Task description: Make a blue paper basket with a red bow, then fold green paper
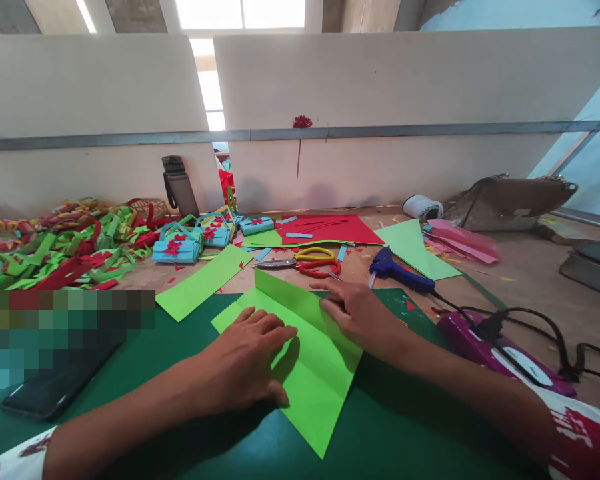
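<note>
A bright green sheet of paper (313,387) with crease lines lies on the dark green cutting mat (180,427). Its far edge is folded up as a standing flap. My left hand (243,357) rests palm down on the paper's left part, fingers stretched out and thumb apart. At the raised flap, my right hand (367,317) has the edge between thumb and fingers; the fingertips behind it are partly hidden. Just beyond the sheet lie scissors (320,262) with red and yellow handles. A blue glue gun (400,272) is beside my right hand.
Green paper strip (205,283), red sheet (330,230) and small blue paper bags (176,250) lie farther back. Cut strips (80,247) pile up at left, near a phone (55,387) and bottle (180,187). A purple power strip (510,353) with black cables sits right.
</note>
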Tool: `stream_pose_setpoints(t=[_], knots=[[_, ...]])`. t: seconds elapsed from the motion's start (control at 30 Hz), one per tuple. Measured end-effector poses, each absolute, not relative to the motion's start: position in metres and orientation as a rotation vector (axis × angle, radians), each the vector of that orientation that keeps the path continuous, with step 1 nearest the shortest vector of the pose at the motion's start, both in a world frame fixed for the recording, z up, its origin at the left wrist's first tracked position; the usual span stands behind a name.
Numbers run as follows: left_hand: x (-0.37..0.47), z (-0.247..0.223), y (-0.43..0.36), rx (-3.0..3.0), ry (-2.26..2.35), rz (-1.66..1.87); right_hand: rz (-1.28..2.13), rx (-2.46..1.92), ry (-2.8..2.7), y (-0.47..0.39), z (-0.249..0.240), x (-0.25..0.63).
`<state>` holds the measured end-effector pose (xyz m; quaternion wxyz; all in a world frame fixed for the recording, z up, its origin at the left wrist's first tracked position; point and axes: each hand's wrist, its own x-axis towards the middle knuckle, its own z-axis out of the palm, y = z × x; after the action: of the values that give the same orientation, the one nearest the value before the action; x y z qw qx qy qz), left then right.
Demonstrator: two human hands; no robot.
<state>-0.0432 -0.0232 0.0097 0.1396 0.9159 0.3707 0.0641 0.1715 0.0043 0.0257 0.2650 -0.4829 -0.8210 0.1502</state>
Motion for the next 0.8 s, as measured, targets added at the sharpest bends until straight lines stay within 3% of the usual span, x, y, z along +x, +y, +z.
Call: stream_pose_setpoints(t=[0.47,0.8], knots=[[-0.049,0.039,-0.027,2.582,0.894,0.096,0.406,-1.306,-2.19,0.0,0.024,0.174],[-0.069,0.014,-0.03,2.905,0.868,0.331,0.53,-1.211,-2.388,-0.012,0.035,0.215]])
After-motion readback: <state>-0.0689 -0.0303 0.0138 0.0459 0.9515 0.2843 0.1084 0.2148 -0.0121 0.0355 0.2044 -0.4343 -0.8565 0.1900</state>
